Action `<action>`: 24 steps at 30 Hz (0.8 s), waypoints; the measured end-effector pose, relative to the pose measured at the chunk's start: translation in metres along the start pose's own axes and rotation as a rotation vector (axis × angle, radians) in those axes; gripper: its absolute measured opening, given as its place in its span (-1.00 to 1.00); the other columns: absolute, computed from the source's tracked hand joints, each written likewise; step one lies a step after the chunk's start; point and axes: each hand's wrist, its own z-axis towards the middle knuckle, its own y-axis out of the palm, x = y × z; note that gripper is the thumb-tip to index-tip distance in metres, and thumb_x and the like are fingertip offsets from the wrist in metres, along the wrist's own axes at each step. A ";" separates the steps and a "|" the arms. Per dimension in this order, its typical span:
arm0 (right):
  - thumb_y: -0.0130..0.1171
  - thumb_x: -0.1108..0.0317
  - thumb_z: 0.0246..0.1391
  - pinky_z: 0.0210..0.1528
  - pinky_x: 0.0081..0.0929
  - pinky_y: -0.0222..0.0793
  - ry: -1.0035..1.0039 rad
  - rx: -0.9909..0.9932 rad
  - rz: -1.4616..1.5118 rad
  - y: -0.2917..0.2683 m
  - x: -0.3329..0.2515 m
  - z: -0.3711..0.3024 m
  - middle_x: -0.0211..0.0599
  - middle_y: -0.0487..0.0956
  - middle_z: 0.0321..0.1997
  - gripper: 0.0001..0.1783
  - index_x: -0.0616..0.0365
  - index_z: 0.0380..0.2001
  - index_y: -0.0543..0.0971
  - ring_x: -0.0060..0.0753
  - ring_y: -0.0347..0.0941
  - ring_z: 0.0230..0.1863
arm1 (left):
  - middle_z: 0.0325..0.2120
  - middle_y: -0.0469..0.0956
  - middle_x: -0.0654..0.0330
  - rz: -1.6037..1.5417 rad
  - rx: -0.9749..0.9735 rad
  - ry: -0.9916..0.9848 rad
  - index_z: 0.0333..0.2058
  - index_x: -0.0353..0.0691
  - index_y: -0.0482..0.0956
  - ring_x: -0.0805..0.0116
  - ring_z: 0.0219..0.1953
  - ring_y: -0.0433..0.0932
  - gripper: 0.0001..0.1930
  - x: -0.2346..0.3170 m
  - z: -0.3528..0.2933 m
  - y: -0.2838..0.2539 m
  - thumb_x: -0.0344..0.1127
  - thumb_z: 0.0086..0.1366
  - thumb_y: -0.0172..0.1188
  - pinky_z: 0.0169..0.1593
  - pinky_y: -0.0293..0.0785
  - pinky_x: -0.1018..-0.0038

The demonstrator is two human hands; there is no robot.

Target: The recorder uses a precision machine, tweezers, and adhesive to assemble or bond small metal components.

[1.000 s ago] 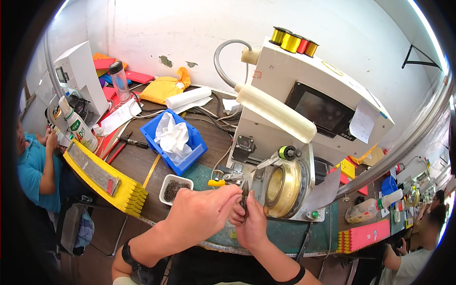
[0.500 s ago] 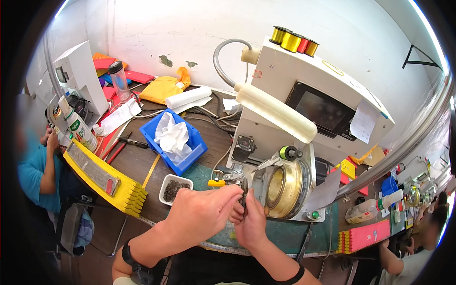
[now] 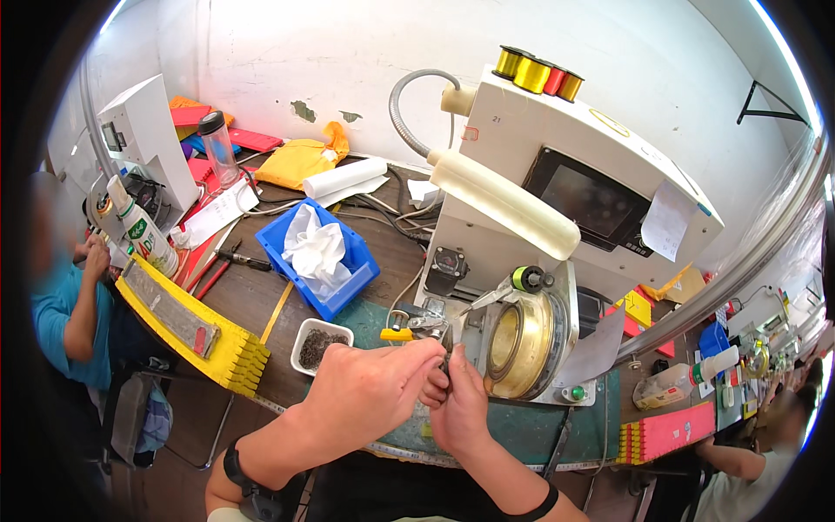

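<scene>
Far left, a co-worker (image 3: 76,317) in blue sits past the desk (image 3: 252,296), near a white bottle (image 3: 150,242). Next comes your yellow rack (image 3: 233,370), then the blue bin (image 3: 346,294) with white tissue (image 3: 313,250) inside, and just in front of it a white dish (image 3: 298,346) of dark bits (image 3: 319,345). Now your left hand (image 3: 370,391): curled closed, fingertips right at the small dark piece (image 3: 447,355), though I can't tell whether they grip it. That piece sits between both hands, above the green mat (image 3: 409,426), and your right hand (image 3: 459,404) pinches it, thumb up. Just beyond, the golden wheel (image 3: 502,344) fronts the white machine (image 3: 522,122); rightmost, a pink rack (image 3: 678,428).
</scene>
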 end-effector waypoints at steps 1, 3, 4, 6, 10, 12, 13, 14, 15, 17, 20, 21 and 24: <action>-0.16 -0.02 0.54 -0.47 -0.64 -0.03 0.002 0.028 -0.020 0.001 0.000 0.000 -0.57 0.24 -0.48 -0.59 0.06 -0.21 0.45 -0.70 0.04 -0.52 | -0.41 0.73 0.15 -0.039 -0.013 -0.002 -0.16 -0.22 0.69 0.27 -0.49 0.71 -0.83 0.001 0.000 -0.001 -0.45 0.26 0.34 -0.45 0.56 0.48; -0.15 -0.03 0.54 -0.47 -0.64 -0.03 0.006 0.054 -0.041 0.002 0.001 0.000 -0.58 0.23 -0.48 -0.60 0.05 -0.20 0.45 -0.70 0.04 -0.52 | -0.41 0.73 0.13 0.000 0.001 -0.002 -0.17 -0.20 0.70 0.27 -0.51 0.70 -0.84 0.002 -0.003 -0.001 -0.44 0.26 0.35 -0.46 0.55 0.48; -0.15 -0.03 0.54 -0.47 -0.64 -0.04 0.015 0.046 -0.027 0.001 0.002 0.000 -0.59 0.23 -0.49 -0.60 0.05 -0.19 0.46 -0.70 0.04 -0.52 | -0.41 0.73 0.12 0.040 0.015 -0.002 -0.18 -0.19 0.71 0.27 -0.52 0.69 -0.84 0.003 -0.004 -0.001 -0.43 0.26 0.35 -0.46 0.54 0.48; -0.15 -0.03 0.54 -0.47 -0.64 -0.05 0.024 0.039 -0.014 0.001 0.000 -0.002 -0.60 0.22 -0.50 -0.60 0.06 -0.18 0.46 -0.69 0.04 -0.52 | -0.45 0.72 0.17 -0.052 0.039 -0.027 -0.18 -0.17 0.71 0.27 -0.56 0.66 -0.85 0.007 -0.003 -0.005 -0.42 0.25 0.36 -0.48 0.53 0.46; -0.19 0.04 0.55 -0.45 -0.62 -0.04 -0.029 -0.036 -0.256 -0.002 -0.008 -0.026 -0.59 0.22 -0.49 -0.59 0.13 -0.12 0.50 -0.71 0.03 -0.49 | -0.49 0.63 0.30 -0.229 -0.262 0.017 -0.24 -0.12 0.73 0.27 -0.53 0.58 -0.87 0.013 -0.006 -0.031 -0.39 0.22 0.38 -0.43 0.51 0.41; -0.21 0.14 0.56 -0.39 -0.60 0.08 -0.056 -0.173 -0.408 -0.018 -0.007 -0.041 -0.53 0.28 -0.48 -0.59 0.20 -0.05 0.55 -0.70 0.11 -0.44 | -0.46 0.58 0.31 -0.277 -0.310 0.137 -0.26 -0.10 0.72 0.27 -0.47 0.56 -0.88 0.008 -0.015 -0.027 -0.38 0.21 0.39 -0.37 0.51 0.41; -0.21 0.14 0.56 -0.39 -0.60 0.08 -0.052 -0.176 -0.406 -0.024 -0.011 -0.049 -0.53 0.28 -0.48 -0.59 0.20 -0.05 0.55 -0.70 0.11 -0.44 | -0.43 0.54 0.32 -0.327 -0.359 0.264 -0.28 -0.09 0.72 0.28 -0.40 0.54 -0.89 0.007 -0.022 -0.025 -0.36 0.20 0.40 -0.31 0.50 0.40; -0.20 0.17 0.56 -0.36 -0.58 0.16 -0.126 -0.203 -0.600 -0.028 -0.018 -0.058 -0.50 0.34 -0.46 -0.60 0.24 -0.02 0.55 -0.68 0.17 -0.42 | -0.32 0.51 0.31 -0.236 -0.464 0.244 -0.32 -0.09 0.69 0.27 -0.24 0.52 -0.90 0.009 -0.028 -0.025 -0.34 0.18 0.41 -0.16 0.48 0.40; -0.18 0.21 0.55 -0.33 -0.56 0.24 -0.197 -0.236 -0.794 -0.034 -0.022 -0.066 -0.47 0.39 -0.45 -0.61 0.28 0.00 0.54 -0.66 0.23 -0.40 | -0.32 0.51 0.31 -0.234 -0.463 0.240 -0.32 -0.09 0.69 0.27 -0.24 0.52 -0.90 0.009 -0.034 -0.021 -0.34 0.18 0.41 -0.16 0.48 0.40; -0.03 0.27 0.49 -0.26 -0.49 0.39 -0.234 -0.221 -0.862 -0.056 -0.027 -0.076 -0.31 0.55 -0.38 -0.69 0.24 0.06 0.55 -0.49 0.44 -0.37 | -0.31 0.52 0.31 -0.105 -0.475 0.221 -0.33 -0.09 0.67 0.26 -0.18 0.50 -0.89 0.001 -0.042 -0.006 -0.33 0.16 0.41 -0.10 0.46 0.38; 0.23 0.28 0.29 -0.22 -0.36 0.51 -0.204 -0.018 -1.313 -0.069 -0.046 -0.087 -0.09 0.67 -0.20 -0.70 0.05 0.06 0.59 -0.10 0.66 -0.23 | -0.32 0.50 0.28 0.136 -0.447 0.214 -0.34 -0.15 0.64 0.25 -0.17 0.48 -0.89 -0.009 -0.048 0.017 -0.38 0.15 0.37 -0.10 0.44 0.35; 0.23 0.29 0.29 -0.19 -0.33 0.54 -0.300 -0.017 -1.408 -0.074 -0.051 -0.086 -0.12 0.68 -0.16 -0.70 0.08 0.05 0.60 -0.11 0.67 -0.19 | -0.33 0.49 0.27 0.304 -0.416 0.218 -0.34 -0.17 0.64 0.25 -0.18 0.48 -0.90 -0.010 -0.047 0.022 -0.40 0.14 0.35 -0.12 0.43 0.34; 0.26 0.31 0.25 -0.22 -0.30 0.53 -0.385 0.008 -1.449 -0.086 -0.060 -0.090 -0.14 0.66 -0.22 -0.72 0.10 0.00 0.61 -0.10 0.65 -0.24 | -0.37 0.48 0.25 0.289 -0.311 0.192 -0.35 -0.19 0.62 0.22 -0.24 0.49 -0.92 -0.010 -0.046 0.026 -0.47 0.14 0.29 -0.16 0.45 0.34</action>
